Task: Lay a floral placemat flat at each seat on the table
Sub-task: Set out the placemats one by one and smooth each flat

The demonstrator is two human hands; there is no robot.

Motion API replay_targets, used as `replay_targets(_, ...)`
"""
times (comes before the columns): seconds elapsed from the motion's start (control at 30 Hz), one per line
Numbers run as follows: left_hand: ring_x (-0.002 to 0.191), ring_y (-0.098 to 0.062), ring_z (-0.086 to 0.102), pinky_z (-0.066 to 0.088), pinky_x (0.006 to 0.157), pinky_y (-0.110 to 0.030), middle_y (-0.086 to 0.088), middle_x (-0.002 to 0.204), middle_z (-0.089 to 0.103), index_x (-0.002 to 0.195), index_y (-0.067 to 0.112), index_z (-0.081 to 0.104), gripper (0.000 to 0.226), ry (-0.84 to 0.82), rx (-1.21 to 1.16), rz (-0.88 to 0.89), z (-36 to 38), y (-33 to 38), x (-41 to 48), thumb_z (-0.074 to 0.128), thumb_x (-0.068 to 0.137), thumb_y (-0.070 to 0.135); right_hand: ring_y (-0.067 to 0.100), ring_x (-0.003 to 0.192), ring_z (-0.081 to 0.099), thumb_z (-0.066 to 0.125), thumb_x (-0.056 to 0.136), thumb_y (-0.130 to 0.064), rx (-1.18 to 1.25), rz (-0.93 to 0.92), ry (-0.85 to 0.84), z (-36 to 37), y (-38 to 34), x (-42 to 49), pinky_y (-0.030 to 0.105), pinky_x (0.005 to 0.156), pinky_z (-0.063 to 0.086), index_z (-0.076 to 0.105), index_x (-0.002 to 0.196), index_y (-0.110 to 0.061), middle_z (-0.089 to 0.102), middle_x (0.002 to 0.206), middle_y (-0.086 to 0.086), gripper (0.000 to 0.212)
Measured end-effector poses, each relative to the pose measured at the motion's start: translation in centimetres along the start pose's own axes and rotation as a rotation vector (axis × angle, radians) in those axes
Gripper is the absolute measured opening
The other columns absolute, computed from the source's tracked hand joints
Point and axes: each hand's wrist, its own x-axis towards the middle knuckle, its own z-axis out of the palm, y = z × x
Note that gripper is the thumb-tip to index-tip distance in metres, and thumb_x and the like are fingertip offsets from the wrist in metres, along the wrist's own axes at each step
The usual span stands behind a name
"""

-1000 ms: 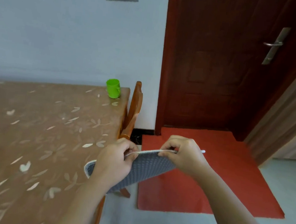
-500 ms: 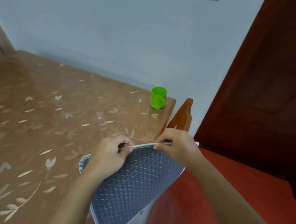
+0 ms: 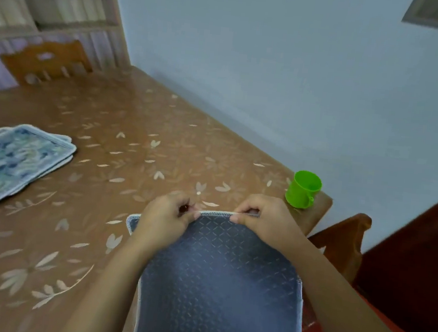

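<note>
I hold one placemat (image 3: 221, 287) up by its far edge, its grey-blue patterned back facing me; its floral side is hidden. My left hand (image 3: 166, 219) pinches that white-stitched edge on the left, and my right hand (image 3: 263, 219) pinches it on the right. The mat hangs over the near right part of the brown table (image 3: 120, 171) and runs out of the bottom of the frame. A stack of floral placemats (image 3: 10, 162) in blue and white lies flat at the table's left side.
A green plastic cup (image 3: 303, 189) stands at the table's far right corner, close to my right hand. One wooden chair (image 3: 45, 61) is at the far end, another chair (image 3: 345, 241) at the right side. A pale wall borders the table's far side.
The view has swung left, bringing the stack of floral placemats and the far chair into sight. Both hands keep their pinch on the mat's edge, which is now over the table.
</note>
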Motion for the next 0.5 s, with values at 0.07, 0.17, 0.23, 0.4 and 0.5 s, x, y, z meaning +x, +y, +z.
replay_targets(0.07,0.073,-0.021,0.054,0.037,0.061,-0.029,0.001,0.078,0.060,0.058,0.029,0.047,0.032,0.041,0.034,-0.037,-0.3,-0.3,0.5,0.067,0.080,0.016,0.001,0.067,0.053,0.076,0.071,-0.020,0.023,-0.017,-0.031,0.3,0.2,1.5,0.021,0.066,0.041,0.071,0.071,-0.019,0.060,0.068,-0.017,0.005)
replay_targets(0.17,0.071,-0.014,0.051,0.035,0.057,-0.022,0.010,0.073,0.056,0.056,0.032,0.046,0.036,0.091,0.020,-0.106,-1.2,-0.3,1.4,0.066,0.080,0.015,-0.005,0.062,0.053,0.076,0.070,-0.020,0.058,-0.058,-0.072,0.5,0.1,4.0,0.009,0.058,0.038,0.071,0.072,-0.018,0.060,0.066,-0.016,0.006)
replay_targets(0.23,0.074,-0.018,0.053,0.039,0.061,-0.028,0.005,0.075,0.058,0.061,0.030,0.053,0.027,0.122,0.040,-0.139,-2.0,-0.1,2.3,0.066,0.080,0.016,-0.005,0.058,0.051,0.075,0.071,-0.022,0.074,-0.082,-0.105,0.3,-0.4,6.0,0.009,0.054,0.038,0.070,0.071,-0.022,0.058,0.064,-0.017,0.006)
replay_targets(0.4,0.081,-0.025,0.057,0.045,0.073,-0.037,0.001,0.077,0.059,0.068,0.024,0.056,0.018,0.252,0.100,-0.186,-5.3,1.0,5.8,0.066,0.080,0.017,-0.001,0.057,0.049,0.073,0.074,-0.025,0.097,-0.165,-0.197,-1.1,-2.7,11.7,0.007,0.049,0.040,0.065,0.067,-0.031,0.060,0.066,-0.015,0.013)
replay_targets(0.5,0.083,-0.025,0.056,0.043,0.072,-0.034,-0.001,0.081,0.058,0.078,0.017,0.064,0.003,0.335,0.184,-0.169,-7.4,1.2,8.1,0.067,0.079,0.016,-0.001,0.064,0.052,0.072,0.074,-0.025,0.082,-0.239,-0.206,-1.3,-4.0,15.3,0.008,0.053,0.042,0.064,0.069,-0.030,0.061,0.070,-0.017,0.011)
